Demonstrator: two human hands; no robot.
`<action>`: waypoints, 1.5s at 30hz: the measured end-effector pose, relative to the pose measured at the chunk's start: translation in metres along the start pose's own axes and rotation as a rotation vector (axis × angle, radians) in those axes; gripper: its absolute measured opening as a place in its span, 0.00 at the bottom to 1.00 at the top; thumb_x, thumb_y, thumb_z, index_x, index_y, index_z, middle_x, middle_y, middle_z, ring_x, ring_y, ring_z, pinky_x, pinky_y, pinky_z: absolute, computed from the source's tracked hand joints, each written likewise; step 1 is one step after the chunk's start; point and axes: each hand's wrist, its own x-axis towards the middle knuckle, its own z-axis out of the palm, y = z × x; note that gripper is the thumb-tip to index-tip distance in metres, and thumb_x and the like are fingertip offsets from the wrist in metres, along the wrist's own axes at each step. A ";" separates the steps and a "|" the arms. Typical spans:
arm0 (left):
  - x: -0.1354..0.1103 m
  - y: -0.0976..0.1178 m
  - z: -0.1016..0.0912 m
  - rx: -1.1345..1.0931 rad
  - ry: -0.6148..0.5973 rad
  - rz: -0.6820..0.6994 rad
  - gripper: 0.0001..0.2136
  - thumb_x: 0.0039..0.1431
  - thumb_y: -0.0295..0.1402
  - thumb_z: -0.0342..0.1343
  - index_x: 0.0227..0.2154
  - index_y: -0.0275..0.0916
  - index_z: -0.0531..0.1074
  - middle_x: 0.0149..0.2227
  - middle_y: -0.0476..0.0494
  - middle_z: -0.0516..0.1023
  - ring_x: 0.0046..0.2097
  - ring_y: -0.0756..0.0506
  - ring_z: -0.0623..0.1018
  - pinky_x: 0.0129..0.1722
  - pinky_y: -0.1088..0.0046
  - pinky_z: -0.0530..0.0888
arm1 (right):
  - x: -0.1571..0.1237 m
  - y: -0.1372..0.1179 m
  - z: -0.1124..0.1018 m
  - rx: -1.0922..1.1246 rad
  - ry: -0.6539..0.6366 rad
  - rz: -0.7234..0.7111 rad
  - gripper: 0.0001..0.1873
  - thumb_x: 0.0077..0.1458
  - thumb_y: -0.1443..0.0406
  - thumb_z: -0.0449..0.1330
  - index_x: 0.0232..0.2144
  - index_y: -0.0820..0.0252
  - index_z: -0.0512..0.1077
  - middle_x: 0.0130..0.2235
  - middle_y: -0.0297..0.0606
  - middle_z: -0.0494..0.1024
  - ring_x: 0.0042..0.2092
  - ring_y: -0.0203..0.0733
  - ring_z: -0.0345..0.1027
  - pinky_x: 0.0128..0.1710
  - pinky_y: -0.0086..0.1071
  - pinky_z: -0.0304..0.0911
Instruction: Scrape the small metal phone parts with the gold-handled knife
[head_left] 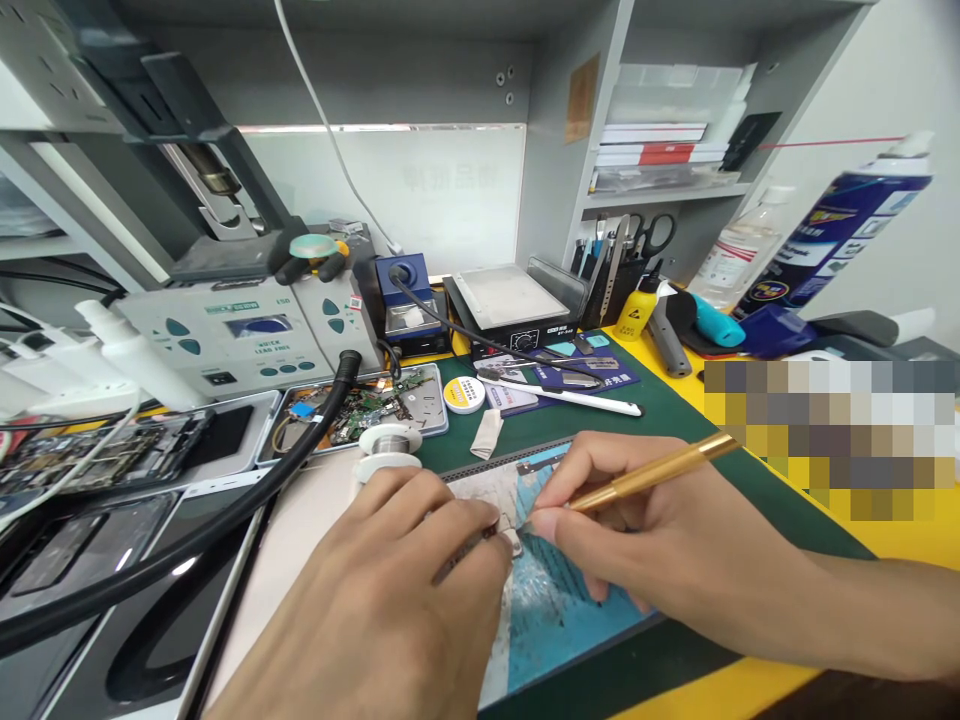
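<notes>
Right grip [645, 545] pinches gold tool [652, 468] (tip down) just beside left grip [390, 590].

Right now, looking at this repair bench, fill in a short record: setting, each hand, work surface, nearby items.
Setting: electronics repair bench with shelves behind
Left hand: presses a thin dark tool towards a small pale part
Right hand: grips a gold-handled tool, tip at the same part
Surface: blue mat lying on a green mat
Nearby: rework station, round tin, black hose
</notes>
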 end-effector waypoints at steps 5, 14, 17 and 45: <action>0.002 0.003 -0.003 0.016 -0.011 -0.016 0.09 0.64 0.27 0.54 0.28 0.41 0.72 0.33 0.49 0.78 0.35 0.47 0.73 0.42 0.64 0.71 | -0.001 0.001 0.000 -0.044 -0.003 -0.013 0.09 0.61 0.63 0.62 0.29 0.59 0.70 0.19 0.27 0.69 0.20 0.28 0.56 0.17 0.21 0.52; -0.003 -0.005 0.006 0.008 -0.026 0.016 0.09 0.65 0.28 0.53 0.28 0.40 0.72 0.33 0.50 0.78 0.35 0.47 0.73 0.40 0.64 0.70 | -0.001 -0.001 0.000 -0.038 -0.014 0.006 0.09 0.61 0.60 0.63 0.32 0.60 0.74 0.21 0.29 0.69 0.21 0.29 0.61 0.17 0.21 0.57; -0.002 -0.005 0.007 0.012 0.011 0.016 0.09 0.66 0.28 0.52 0.28 0.40 0.72 0.33 0.50 0.77 0.35 0.47 0.72 0.39 0.64 0.68 | -0.001 -0.003 -0.001 0.009 -0.033 0.008 0.09 0.57 0.61 0.67 0.31 0.61 0.76 0.21 0.28 0.69 0.21 0.29 0.63 0.17 0.20 0.59; -0.004 -0.002 0.005 0.005 -0.012 -0.001 0.07 0.65 0.27 0.53 0.30 0.41 0.71 0.35 0.53 0.77 0.36 0.47 0.73 0.38 0.62 0.67 | 0.001 -0.004 0.002 -0.015 0.006 0.074 0.12 0.56 0.58 0.65 0.27 0.57 0.70 0.18 0.28 0.66 0.19 0.30 0.57 0.16 0.23 0.53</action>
